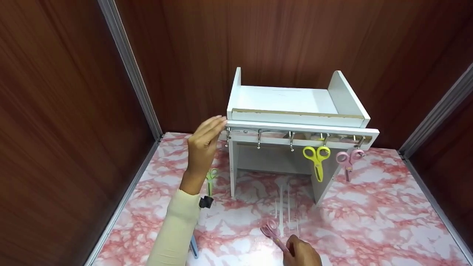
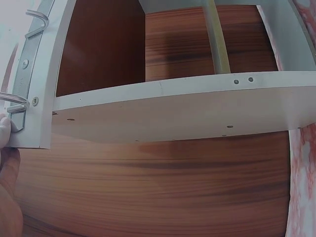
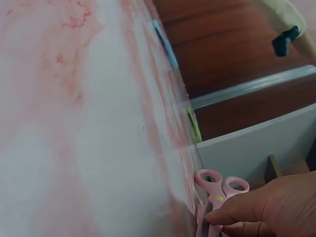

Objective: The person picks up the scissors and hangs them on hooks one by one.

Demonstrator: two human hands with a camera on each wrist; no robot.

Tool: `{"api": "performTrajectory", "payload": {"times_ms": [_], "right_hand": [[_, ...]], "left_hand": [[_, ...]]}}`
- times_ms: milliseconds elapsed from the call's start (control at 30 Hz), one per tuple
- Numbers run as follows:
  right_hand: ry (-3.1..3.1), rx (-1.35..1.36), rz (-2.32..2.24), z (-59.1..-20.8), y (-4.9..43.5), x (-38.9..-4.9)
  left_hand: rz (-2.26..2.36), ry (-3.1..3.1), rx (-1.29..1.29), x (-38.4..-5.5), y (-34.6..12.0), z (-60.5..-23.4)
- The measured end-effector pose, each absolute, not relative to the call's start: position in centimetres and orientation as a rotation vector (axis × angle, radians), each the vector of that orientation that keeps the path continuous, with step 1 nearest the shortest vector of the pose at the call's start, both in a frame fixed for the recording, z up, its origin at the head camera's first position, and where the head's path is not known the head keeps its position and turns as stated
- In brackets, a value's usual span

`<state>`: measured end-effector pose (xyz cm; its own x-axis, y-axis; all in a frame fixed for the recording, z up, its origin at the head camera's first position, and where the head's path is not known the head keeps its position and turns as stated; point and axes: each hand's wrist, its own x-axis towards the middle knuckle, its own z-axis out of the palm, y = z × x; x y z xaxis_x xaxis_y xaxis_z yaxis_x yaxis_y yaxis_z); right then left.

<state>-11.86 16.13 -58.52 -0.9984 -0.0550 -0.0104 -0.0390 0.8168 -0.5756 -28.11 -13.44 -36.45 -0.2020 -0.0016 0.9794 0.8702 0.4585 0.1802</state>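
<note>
My left hand (image 1: 204, 142) holds the left end of a white hook rail (image 1: 236, 123) on the front of a small white shelf (image 1: 284, 99). In the left wrist view a fingertip (image 2: 4, 132) lies against the rail's front and another finger shows at its end. Low at the front, my right hand (image 1: 303, 253) grips pink scissors (image 1: 275, 236) by the blade end, handles pointing away. Yellow scissors (image 1: 317, 162) and a second pair of pink scissors (image 1: 348, 160) hang from hooks at the rail's right. The hooks toward the left hold nothing.
Green scissors (image 1: 210, 181) lie on the marbled table (image 1: 369, 221) left of the shelf. A blue piece (image 1: 194, 247) lies nearer, partly behind the left sleeve. Brown panels (image 1: 288, 37) wall in the back and both sides.
</note>
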Motion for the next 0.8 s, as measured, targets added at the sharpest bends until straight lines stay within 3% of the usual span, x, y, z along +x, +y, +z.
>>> {"api": "performTrajectory", "payload": {"times_ms": [800], "right_hand": [[3.139,-0.263,-1.001,-55.7,16.9,-13.0]], "left_hand": [[-0.957,-1.574,-0.785,-28.2,-13.6,-36.5]]}}
